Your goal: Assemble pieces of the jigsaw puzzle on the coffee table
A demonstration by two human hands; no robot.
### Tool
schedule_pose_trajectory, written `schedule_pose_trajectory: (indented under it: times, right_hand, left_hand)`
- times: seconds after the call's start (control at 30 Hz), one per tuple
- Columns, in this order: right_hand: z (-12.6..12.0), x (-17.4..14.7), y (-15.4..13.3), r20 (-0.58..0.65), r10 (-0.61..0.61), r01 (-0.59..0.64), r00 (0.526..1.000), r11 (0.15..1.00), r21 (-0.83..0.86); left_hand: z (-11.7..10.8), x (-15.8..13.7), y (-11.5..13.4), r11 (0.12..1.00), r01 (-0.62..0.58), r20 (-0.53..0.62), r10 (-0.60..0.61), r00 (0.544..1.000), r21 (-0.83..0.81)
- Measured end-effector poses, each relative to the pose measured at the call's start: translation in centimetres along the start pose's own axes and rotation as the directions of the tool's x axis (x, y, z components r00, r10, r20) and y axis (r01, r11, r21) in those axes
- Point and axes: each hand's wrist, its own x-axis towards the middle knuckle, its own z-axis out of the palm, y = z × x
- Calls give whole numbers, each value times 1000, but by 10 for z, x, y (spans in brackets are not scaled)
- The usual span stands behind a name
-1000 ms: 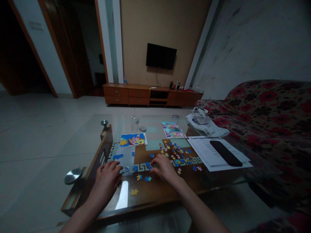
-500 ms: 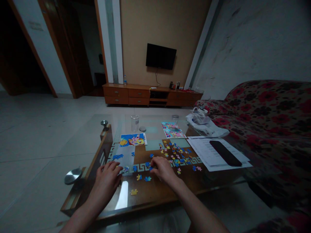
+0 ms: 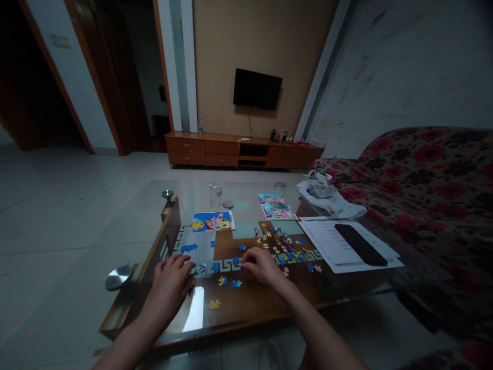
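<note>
Judging by the grey puzzle board (image 3: 200, 249), little was assembled: few pieces sat on it, while a loose pile (image 3: 283, 244) lay right of it. The left hand (image 3: 169, 288) rested flat at its near edge, fingers loosely together; the right hand (image 3: 264, 264) beside it curled over pieces, its grip hidden.

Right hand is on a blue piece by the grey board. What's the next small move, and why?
Probably slide that piece left toward the grey board. The right hand covers loose blue pieces beside it, and the left hand rests on the board's near edge.
</note>
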Motion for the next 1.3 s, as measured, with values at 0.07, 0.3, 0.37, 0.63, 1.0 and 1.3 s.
schedule_pose_trajectory:
  times: [0.07, 0.3, 0.37, 0.63, 1.0, 1.3]
  right_hand:
    - [0, 2, 3, -17, 13, -13, 1000, 999, 45]
    - [2, 3, 5, -60, 29, -20, 998, 989, 147]
    - [2, 3, 4, -56, 28, -19, 998, 988, 154]
    - [7, 1, -2, -27, 41, -38, 999, 992, 122]
    - [23, 28, -32, -69, 34, -26, 997, 994, 108]
    - [66, 95, -72, -49, 32, -30, 998, 999, 33]
  left_hand:
    - [-1, 0, 0, 1000, 2, 16, -2, 1000, 7]
    - [0, 1, 0, 1000, -1, 19, 1, 1000, 9]
    - [-1, 1, 1, 1000, -3, 23, 2, 1000, 11]
    - [-3, 2, 3, 1000, 14, 62, -15, 998, 15]
    - [-12, 11, 7, 993, 116, 96, -118, 988, 23]
    - [-10, 18, 8, 985, 170, 125, -174, 977, 39]
